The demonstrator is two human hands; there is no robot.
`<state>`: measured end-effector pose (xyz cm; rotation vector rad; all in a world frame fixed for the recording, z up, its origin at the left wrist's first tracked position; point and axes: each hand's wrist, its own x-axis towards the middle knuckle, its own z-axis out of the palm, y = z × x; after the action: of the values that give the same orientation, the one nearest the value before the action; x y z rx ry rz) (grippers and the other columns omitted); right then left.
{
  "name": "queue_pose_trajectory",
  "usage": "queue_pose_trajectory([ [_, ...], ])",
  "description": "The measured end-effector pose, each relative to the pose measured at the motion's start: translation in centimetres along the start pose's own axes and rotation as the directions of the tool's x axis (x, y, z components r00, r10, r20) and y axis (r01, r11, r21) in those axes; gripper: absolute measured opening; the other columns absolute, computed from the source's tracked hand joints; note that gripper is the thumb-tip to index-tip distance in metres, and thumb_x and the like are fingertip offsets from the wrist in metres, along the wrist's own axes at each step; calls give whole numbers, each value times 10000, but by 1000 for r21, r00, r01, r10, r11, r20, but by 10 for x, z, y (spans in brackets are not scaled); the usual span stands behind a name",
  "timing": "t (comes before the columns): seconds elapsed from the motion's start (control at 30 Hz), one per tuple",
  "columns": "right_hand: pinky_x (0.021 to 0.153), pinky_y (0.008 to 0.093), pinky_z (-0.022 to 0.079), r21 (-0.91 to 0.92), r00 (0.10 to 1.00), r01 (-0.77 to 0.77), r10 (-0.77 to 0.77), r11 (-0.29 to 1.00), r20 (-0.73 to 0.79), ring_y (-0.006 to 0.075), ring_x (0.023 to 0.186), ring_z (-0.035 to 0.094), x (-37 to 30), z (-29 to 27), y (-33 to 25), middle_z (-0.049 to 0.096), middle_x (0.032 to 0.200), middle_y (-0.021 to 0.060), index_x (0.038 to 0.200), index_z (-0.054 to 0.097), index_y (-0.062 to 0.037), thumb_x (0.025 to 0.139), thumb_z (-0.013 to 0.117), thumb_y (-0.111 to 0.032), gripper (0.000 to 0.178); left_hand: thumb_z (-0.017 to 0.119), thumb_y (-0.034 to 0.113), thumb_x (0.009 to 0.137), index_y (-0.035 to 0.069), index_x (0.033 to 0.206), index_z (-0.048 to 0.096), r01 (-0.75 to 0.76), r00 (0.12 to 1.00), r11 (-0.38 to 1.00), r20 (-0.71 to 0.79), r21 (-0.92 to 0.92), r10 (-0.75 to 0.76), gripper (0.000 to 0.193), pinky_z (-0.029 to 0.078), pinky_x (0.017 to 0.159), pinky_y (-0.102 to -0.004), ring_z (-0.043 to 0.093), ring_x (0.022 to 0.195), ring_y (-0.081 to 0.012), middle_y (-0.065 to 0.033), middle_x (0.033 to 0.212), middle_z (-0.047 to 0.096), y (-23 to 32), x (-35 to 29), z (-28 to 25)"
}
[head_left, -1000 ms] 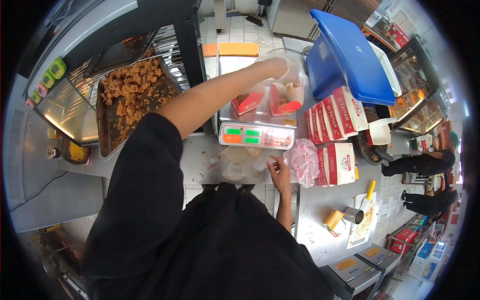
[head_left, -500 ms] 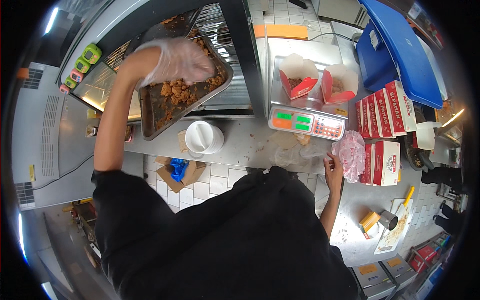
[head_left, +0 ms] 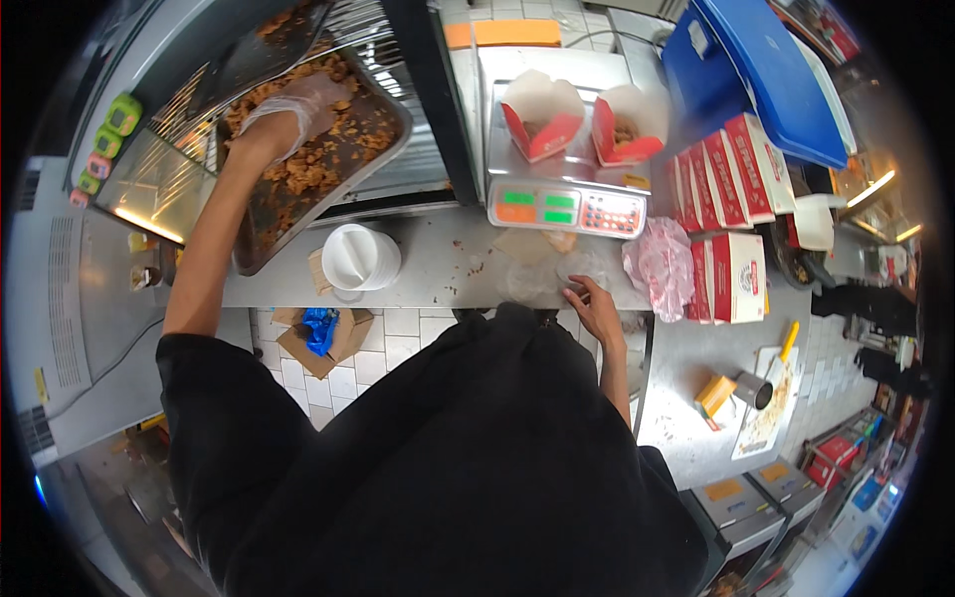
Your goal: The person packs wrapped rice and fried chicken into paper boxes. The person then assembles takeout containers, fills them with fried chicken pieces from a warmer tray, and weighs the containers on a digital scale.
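Note:
My left hand (head_left: pixel 303 109), in a clear plastic glove, is down among brown crumbly fried pieces (head_left: pixel 303 174) in a dark metal tray (head_left: pixel 261 234). The glove blurs its fingers, and I cannot tell whether they grip any food. The tray sits tilted at the mouth of a glass-sided cabinet with wire racks. My right hand (head_left: pixel 597 308), bare, rests by the counter's front edge, fingers loosely bent and apart. Beside its fingertips lies a crumpled clear plastic bag (head_left: pixel 532 279), and a pink plastic bag (head_left: pixel 658 269) is just to its right.
Two open red-and-white food boxes (head_left: pixel 542 124) stand on a digital scale (head_left: pixel 567 207). A white tub (head_left: pixel 360 257) is by the tray. Folded red boxes (head_left: pixel 731 174) and a blue cooler (head_left: pixel 761 80) are at right. Below the counter lies a cardboard box (head_left: pixel 343 343).
My left hand has gone from above the tray down into the food. My right hand has shifted away from the pink bag, and the whole view has swung slightly.

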<state>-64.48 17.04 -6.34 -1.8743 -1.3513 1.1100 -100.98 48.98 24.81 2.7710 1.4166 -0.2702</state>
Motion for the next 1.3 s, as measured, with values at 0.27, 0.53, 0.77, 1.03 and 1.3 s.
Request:
queue_pose_trajectory([
  [0.27, 696, 369, 523, 30, 999, -42, 43, 999, -22, 263, 737, 671, -7, 1, 4, 683, 841, 144, 1216, 634, -73, 901, 688, -316, 401, 597, 142, 898, 38, 1195, 643, 119, 993, 984, -7, -135, -121, 317, 471, 954, -374, 597, 1134, -337, -171, 1205, 632, -8, 10, 11],
  [0.53, 649, 340, 508, 27, 988, -34, 38, 999, -152, 217, 675, 643, -4, -28, 9, 692, 839, 131, 1208, 645, -82, 892, 698, -287, 380, 624, 182, 919, 28, 1118, 656, -17, 998, 924, -67, -382, -9, 254, 480, 908, -357, 607, 1004, -294, -138, 1096, 635, 47, -25, -52],
  [0.77, 649, 351, 516, 7, 991, 77, -76, 997, -109, 223, 676, 649, 22, -35, -15, 699, 849, 136, 1207, 641, -78, 903, 689, -251, 353, 566, 218, 882, 52, 938, 666, -523, 836, 841, -272, -136, 476, 201, 506, 753, -406, 595, 774, -318, -114, 786, 583, 192, 60, -77],
  [1.03, 674, 360, 527, -19, 986, 149, -150, 989, -78, 233, 722, 676, 17, -18, -25, 701, 856, 149, 1212, 644, -88, 896, 699, -249, 358, 693, 269, 742, 164, 1253, 641, -389, 917, 886, -14, -253, 399, 524, 523, 857, -434, 644, 1039, -294, -76, 1145, 687, 248, 169, -69],
  [1.3, 651, 307, 496, 55, 988, 98, -90, 994, -126, 161, 730, 633, 5, -27, 24, 680, 828, 93, 1202, 650, -71, 933, 666, -223, 308, 595, 247, 863, 42, 911, 679, -369, 928, 925, 81, 90, 363, 227, 488, 671, -402, 588, 737, -288, -158, 806, 613, 165, 49, -106],
])
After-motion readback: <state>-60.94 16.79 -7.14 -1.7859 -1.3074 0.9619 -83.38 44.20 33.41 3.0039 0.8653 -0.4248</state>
